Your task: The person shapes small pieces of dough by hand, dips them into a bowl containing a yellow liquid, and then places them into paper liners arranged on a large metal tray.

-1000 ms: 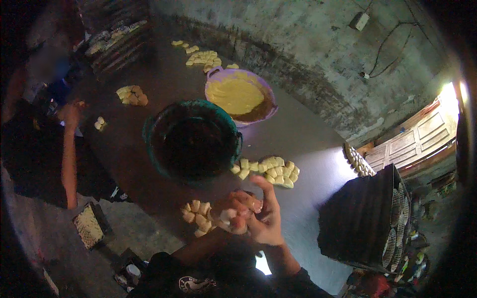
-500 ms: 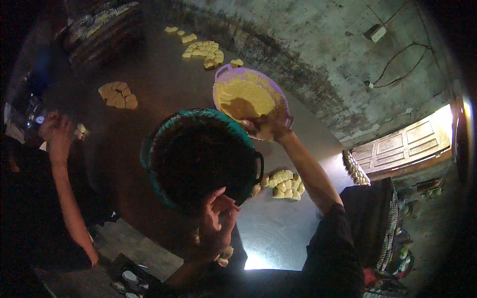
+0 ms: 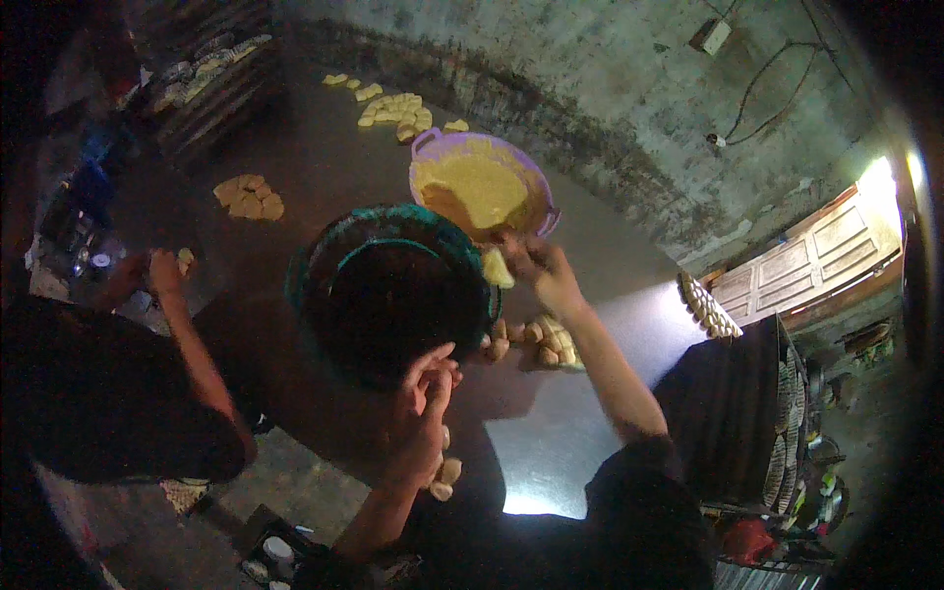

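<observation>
My right hand (image 3: 541, 270) is beside the near rim of a purple basin (image 3: 553, 211) that holds a yellow, crumbly-looking mass (image 3: 482, 182). A pale yellow lump (image 3: 497, 267) shows at its fingertips, which are closed and a little blurred. My left hand (image 3: 428, 383) hovers at the near edge of a large dark tub with a teal rim (image 3: 369, 211). Its fingers are loosely curled and apart, with nothing visible in them. The tub's inside is too dark to make out. Several dough-like lumps (image 3: 556, 342) sit to the right of the tub.
More lumps lie in groups: a yellow cluster (image 3: 393, 110) at the back, a tan cluster (image 3: 251, 199) at left, a few (image 3: 444, 477) near my left wrist. Another person's hand (image 3: 167, 273) works at the far left. A dark rack (image 3: 733, 413) stands at right, a wall (image 3: 590, 98) behind.
My right hand has come out of the purple basin toward me, and a pale yellow lump now shows at its fingers. My left hand's fingers have drawn closer together. The other person's arm has shifted.
</observation>
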`<state>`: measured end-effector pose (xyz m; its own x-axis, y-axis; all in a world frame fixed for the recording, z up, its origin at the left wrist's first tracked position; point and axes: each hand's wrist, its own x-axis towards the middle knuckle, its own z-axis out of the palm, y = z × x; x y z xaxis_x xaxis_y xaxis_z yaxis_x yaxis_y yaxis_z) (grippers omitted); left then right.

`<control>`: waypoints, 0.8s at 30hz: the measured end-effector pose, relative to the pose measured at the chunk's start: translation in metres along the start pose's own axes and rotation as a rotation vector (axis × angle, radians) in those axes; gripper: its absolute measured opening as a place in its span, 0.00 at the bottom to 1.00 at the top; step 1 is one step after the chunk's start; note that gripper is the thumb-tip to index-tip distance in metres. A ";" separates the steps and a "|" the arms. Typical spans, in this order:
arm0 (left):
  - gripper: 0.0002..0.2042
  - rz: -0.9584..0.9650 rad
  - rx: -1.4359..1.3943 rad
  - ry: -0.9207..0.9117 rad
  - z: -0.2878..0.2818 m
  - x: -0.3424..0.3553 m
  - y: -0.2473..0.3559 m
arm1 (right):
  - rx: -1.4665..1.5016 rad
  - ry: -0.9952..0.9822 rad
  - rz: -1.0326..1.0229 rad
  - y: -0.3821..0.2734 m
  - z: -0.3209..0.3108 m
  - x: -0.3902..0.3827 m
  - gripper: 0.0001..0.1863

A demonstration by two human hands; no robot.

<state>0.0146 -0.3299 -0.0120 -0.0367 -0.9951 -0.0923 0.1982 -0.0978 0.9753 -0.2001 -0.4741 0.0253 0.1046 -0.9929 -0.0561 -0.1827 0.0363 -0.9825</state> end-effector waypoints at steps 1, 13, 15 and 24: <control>0.19 -0.015 0.035 0.026 -0.001 -0.007 -0.006 | 0.183 -0.029 -0.091 -0.010 0.020 -0.033 0.19; 0.22 -0.350 -0.781 -0.233 0.063 -0.138 -0.077 | 0.483 0.061 -0.104 0.026 -0.001 -0.310 0.12; 0.20 -0.386 -0.781 -0.171 0.091 -0.165 -0.060 | 0.395 0.073 -0.180 0.030 -0.012 -0.343 0.17; 0.22 0.167 0.169 -0.350 0.120 -0.267 -0.052 | -0.210 0.253 -0.489 0.029 -0.032 -0.459 0.14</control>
<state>-0.1036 -0.0567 -0.0143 -0.3535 -0.9283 0.1153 0.0676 0.0975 0.9929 -0.2844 -0.0213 0.0286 -0.0067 -0.8856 0.4644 -0.3642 -0.4303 -0.8260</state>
